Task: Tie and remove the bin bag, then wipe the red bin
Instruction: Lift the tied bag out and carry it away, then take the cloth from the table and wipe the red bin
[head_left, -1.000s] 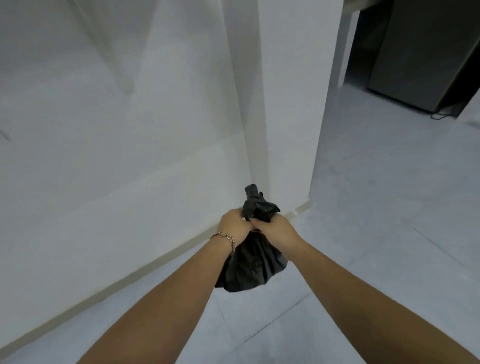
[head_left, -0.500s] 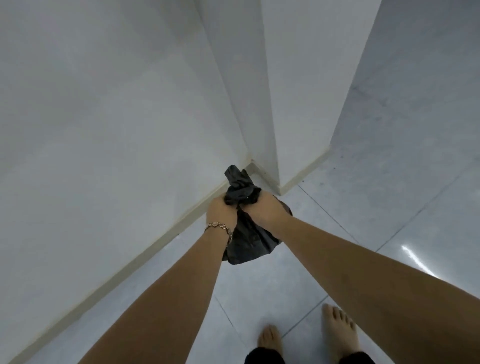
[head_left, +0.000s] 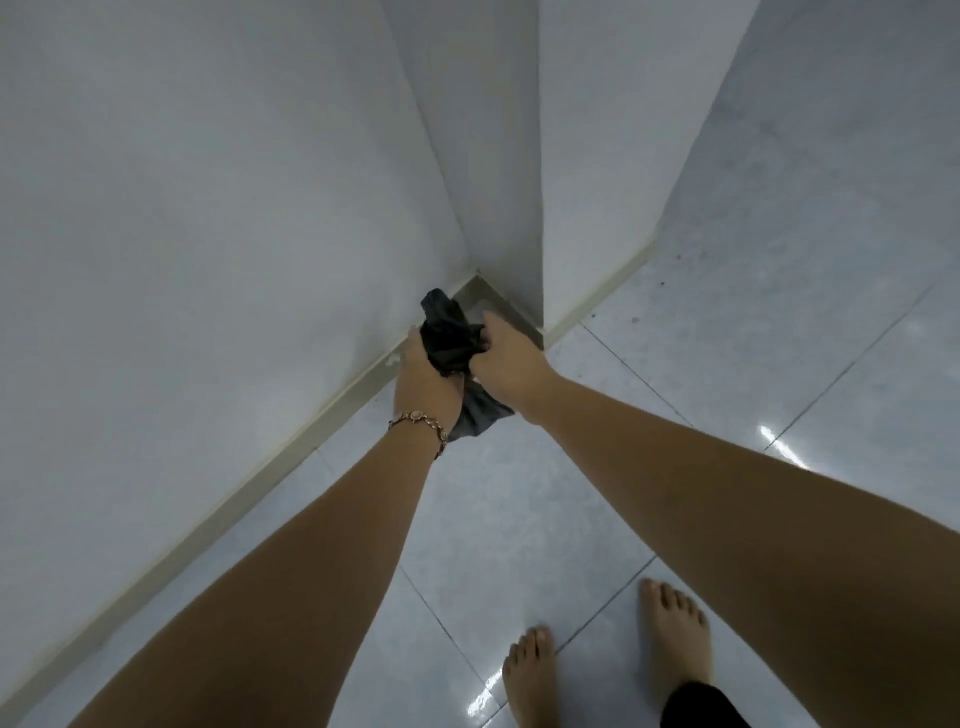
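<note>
Both hands closed tightly on the black bag, held in the air above the floor near a wall corner. The left hand gripped beneath the bunched top; the right hand clamped its side.

Glossy tiled floor, white wall

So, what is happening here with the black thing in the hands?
A barefoot person stands on a glossy white tiled floor near a wall corner and holds a small crumpled black plastic bin bag in both hands. The left hand, which wears a thin chain bracelet, grips it from below, and the right hand closes on its gathered top. The bag hangs above the floor. No red bin shows in this view.
</note>
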